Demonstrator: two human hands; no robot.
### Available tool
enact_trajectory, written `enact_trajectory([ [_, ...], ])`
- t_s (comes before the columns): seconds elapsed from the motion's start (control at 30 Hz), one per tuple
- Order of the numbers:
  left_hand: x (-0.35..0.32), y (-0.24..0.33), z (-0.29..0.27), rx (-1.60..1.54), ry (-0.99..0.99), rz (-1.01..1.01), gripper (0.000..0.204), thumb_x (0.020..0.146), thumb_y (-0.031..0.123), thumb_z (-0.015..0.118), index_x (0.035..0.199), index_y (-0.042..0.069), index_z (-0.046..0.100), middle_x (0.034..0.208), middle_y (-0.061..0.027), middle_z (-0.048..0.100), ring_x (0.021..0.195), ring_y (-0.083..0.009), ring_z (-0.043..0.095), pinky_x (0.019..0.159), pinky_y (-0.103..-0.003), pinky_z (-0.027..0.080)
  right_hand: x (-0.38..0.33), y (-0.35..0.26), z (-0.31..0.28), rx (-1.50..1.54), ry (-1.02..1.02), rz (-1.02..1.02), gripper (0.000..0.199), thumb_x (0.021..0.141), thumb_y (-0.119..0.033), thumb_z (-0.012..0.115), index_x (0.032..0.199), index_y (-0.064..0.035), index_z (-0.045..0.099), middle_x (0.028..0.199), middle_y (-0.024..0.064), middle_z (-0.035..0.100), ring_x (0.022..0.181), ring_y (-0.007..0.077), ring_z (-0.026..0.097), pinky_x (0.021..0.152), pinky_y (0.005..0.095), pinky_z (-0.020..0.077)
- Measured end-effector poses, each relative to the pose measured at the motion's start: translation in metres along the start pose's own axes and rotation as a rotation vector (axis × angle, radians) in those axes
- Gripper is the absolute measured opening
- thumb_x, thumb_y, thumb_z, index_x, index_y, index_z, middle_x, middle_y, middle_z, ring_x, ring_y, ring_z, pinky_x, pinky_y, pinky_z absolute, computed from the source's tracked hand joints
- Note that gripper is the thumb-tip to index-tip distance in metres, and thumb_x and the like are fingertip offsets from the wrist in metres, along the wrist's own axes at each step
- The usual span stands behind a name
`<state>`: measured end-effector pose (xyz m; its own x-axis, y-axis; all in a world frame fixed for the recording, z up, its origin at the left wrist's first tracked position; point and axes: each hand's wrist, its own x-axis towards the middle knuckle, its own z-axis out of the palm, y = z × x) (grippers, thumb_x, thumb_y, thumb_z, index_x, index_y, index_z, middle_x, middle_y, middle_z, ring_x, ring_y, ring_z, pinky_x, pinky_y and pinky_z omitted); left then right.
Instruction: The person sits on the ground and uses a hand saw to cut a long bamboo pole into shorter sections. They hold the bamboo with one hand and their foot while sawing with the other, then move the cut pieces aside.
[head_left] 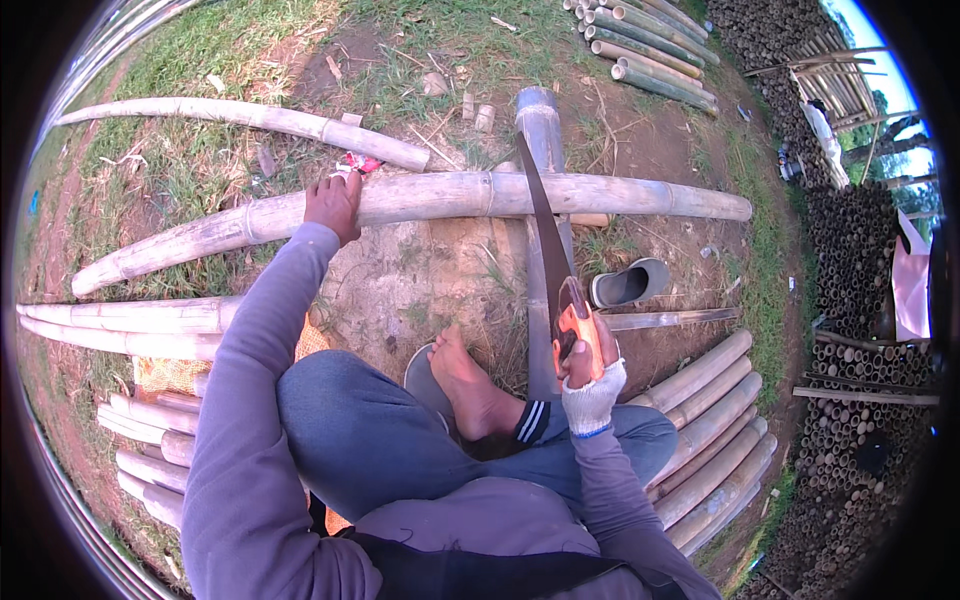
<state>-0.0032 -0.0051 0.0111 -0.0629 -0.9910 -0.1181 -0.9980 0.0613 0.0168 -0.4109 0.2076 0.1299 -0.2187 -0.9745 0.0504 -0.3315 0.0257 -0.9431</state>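
L grip [335,207] on bamboo pole [430,197] | R grip [592,380] (half-gloved) w/ saw [555,262] | blade x-wise over pole

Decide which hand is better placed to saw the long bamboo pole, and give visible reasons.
Probably the right hand: it grips the saw by its orange handle, and the blade crosses the bamboo pole in this view. The left hand rests on that pole, away from the blade, seemingly better for steadying.

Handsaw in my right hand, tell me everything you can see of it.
The handsaw has a long, dark, metal-looking blade, narrowing toward its far end, and an orange handle with a darker section. The right hand, in a white fingerless glove, grips the handle. It points away from the body, slanting left across a bamboo pole; tooth contact is unclear.
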Motion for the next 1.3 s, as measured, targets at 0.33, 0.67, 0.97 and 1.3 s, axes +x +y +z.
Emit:
enact_trajectory([
  [0.33, 0.009, 0.011, -0.007, -0.008, -0.055, 0.018, 0.092, 0.065, 0.022, 0.091, 0.144, 0.016, 0.046, 0.13, -0.0171, 0.063, 0.127, -0.0396, 0.06, 0.11, -0.056, 0.043, 0.101, 0.008, 0.054, 0.066, 0.109, -0.085, 0.042, 0.108, -0.017, 0.061, 0.145, 0.0022, 0.059, 0.097, 0.0049, 0.068, 0.06, 0.0047, 0.054, 0.053, 0.0236, 0.0454],
  [0.67, 0.002, 0.002, 0.0, -0.019, -0.037, 0.005, 0.088, 0.064, 0.02, 0.091, 0.141, 0.018, 0.048, 0.128, -0.0173, 0.064, 0.127, -0.0384, 0.06, 0.11, -0.056, 0.043, -0.053, 0.014, -0.02, -0.041, 0.006, -0.004, 0.059, 0.107, -0.036, 0.061, 0.148, 0.0059, 0.053, 0.118, 0.0131, 0.072, 0.076, 0.0091, 0.065, 0.06, 0.0225, 0.0503],
  [0.97, 0.012, 0.01, -0.017, -0.012, -0.111, -0.012, 0.093, 0.067, 0.022, 0.091, 0.148, 0.022, 0.046, 0.131, -0.0171, 0.063, 0.128, -0.0386, 0.061, 0.112, -0.054, 0.043, 0.125, 0.033, 0.055, -0.203, 0.142, -0.412, 0.043, 0.107, -0.02, 0.064, 0.144, 0.0025, 0.059, 0.094, 0.0034, 0.067, 0.064, 0.0056, 0.055, 0.056, 0.0238, 0.0473],
  [1.3, 0.003, -0.001, 0.005, -0.026, -0.044, -0.011, 0.092, 0.065, 0.018, 0.091, 0.146, 0.021, 0.047, 0.131, -0.0186, 0.063, 0.126, -0.0401, 0.061, 0.111, -0.054, 0.044, -0.05, 0.006, -0.023, 0.023, 0.003, 0.038, 0.053, 0.108, -0.033, 0.06, 0.145, 0.0042, 0.056, 0.116, 0.0123, 0.073, 0.063, 0.0056, 0.058, 0.056, 0.0214, 0.0476],
])
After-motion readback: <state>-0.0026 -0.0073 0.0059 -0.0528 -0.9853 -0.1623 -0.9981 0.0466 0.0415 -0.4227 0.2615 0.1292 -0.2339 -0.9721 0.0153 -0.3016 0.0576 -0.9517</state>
